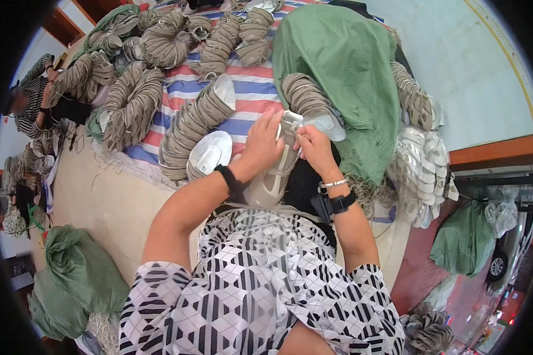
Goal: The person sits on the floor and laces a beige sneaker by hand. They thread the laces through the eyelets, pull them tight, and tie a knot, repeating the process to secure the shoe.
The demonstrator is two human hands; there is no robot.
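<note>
A beige and white shoe upper lies lengthwise in front of my body, over dark cloth at my lap. My left hand is closed around its left side, near the white far end. On the opposite side, my right hand pinches with thumb and forefinger close to the upper's edge. What sits between those fingertips is too small to make out. A pale cord runs across the upper, below my hands. Just left of my left forearm rests a white-lined upper, at the foot of a curved stack of nested uppers.
A striped tarp carries several rows of nested uppers. Beyond my right hand, a large green sack partly covers another stack. White uppers hang at the right. Another person works far left. A green bag stands lower left.
</note>
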